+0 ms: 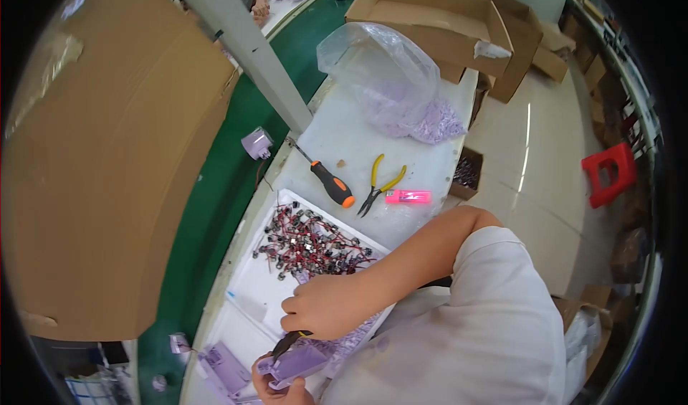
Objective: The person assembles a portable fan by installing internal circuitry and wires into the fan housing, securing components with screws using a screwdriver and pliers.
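White sleeve (494, 283) foremost, I watch remotely, right fingers (289, 322) clamped on pliers (286, 343), left fingers (297, 386) around a lilac plastic housing (304, 362), likely light, stiff, best held by its sidewalls.

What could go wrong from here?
The dark-tipped tool in the right hand could slip on the purple housing and nick the left hand, whose fingers sit close to the tip. The right hand also appears right beside the heap of wired parts, so it might snag a red lead.
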The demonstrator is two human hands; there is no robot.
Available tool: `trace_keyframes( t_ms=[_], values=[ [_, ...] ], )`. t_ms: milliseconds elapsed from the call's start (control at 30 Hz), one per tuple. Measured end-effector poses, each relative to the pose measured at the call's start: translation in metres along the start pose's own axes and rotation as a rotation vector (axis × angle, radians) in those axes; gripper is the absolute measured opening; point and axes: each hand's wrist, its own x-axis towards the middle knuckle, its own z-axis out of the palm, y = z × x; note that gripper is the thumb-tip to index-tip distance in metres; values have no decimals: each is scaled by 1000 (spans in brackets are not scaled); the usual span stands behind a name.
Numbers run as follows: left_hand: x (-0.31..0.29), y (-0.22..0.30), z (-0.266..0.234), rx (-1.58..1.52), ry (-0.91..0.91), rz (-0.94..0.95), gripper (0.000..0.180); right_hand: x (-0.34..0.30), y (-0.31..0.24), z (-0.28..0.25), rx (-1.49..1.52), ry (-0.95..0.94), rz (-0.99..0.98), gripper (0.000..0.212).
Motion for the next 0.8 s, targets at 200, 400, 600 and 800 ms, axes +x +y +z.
trace_keyframes(
  t_ms=[200, 400, 600, 800],
  values=[
    [-6, -6, 8, -3, 3, -36, 59, -5, 2, 1, 37, -12, 13, 21],
    [-14, -29, 2, -180, -65, 66, 57, -7, 2, 2, 63, -69, 30, 22],
    [-23, -23, 12, -270, 84, -67, 49, -2, 1, 7, 100, -122, 57, 22],
    [-4, -9, 25, -388, 142, -223, 56, -1, 15, 10, 274, 31, 50, 22]
  ],
)
